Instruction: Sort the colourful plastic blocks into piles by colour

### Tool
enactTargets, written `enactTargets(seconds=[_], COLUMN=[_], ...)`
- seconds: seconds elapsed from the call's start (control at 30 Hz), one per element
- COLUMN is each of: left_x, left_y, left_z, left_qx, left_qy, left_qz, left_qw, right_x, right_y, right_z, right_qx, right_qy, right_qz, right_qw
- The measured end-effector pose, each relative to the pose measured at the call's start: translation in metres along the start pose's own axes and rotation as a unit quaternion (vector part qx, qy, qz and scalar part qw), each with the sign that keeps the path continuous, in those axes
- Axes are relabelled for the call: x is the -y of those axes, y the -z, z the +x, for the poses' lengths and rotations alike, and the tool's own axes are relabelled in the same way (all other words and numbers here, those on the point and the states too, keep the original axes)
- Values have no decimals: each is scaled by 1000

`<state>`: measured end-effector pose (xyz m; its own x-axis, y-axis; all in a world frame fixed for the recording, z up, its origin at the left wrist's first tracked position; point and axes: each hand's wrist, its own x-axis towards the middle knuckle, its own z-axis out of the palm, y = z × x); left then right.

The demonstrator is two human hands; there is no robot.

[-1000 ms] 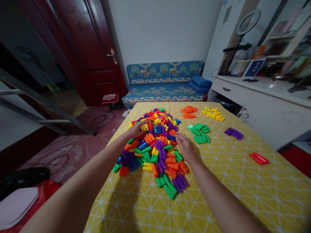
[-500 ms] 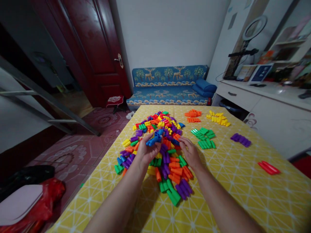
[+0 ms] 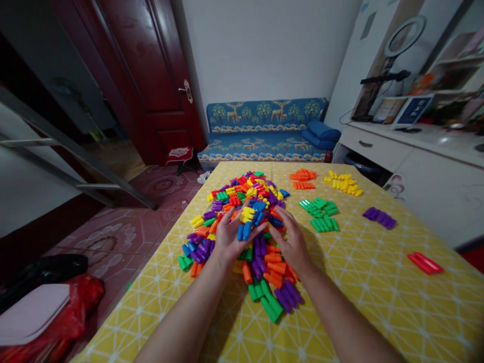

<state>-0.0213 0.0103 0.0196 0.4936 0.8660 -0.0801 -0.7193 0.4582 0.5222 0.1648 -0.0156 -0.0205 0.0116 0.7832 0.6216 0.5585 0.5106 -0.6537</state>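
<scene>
Blue plastic bullet-shaped blocks [image 3: 245, 230] sit at the frame's centre, gripped by the curled left hand [image 3: 227, 237] just above the heap of multicoloured plastic blocks [image 3: 242, 194]. The right hand [image 3: 292, 242] lies open beside it, fingers spread on the heap. A sorted green group [image 3: 320, 212] and purple group [image 3: 379, 218] lie further right on the yellow-clothed table [image 3: 378, 302].
</scene>
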Motion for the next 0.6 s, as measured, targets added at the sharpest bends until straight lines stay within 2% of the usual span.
enactTargets(seconds=[0.13, 0.23, 0.4, 0.6], left_x=[-3, -6, -4, 2], left_y=[-4, -9, -12, -5], left_z=[-2, -4, -7, -6], left_qx=[23, 16, -7, 23], left_qy=[57, 84, 93, 67], left_qz=[33, 59, 101, 134], left_qw=[998, 995, 990, 988], right_x=[19, 24, 24, 24], right_y=[-7, -7, -4, -6], right_z=[-2, -2, 2, 4], right_qx=[64, 95, 33, 47], right_qy=[11, 1, 9, 7], right_qz=[28, 35, 33, 11], right_qw=[997, 995, 999, 999])
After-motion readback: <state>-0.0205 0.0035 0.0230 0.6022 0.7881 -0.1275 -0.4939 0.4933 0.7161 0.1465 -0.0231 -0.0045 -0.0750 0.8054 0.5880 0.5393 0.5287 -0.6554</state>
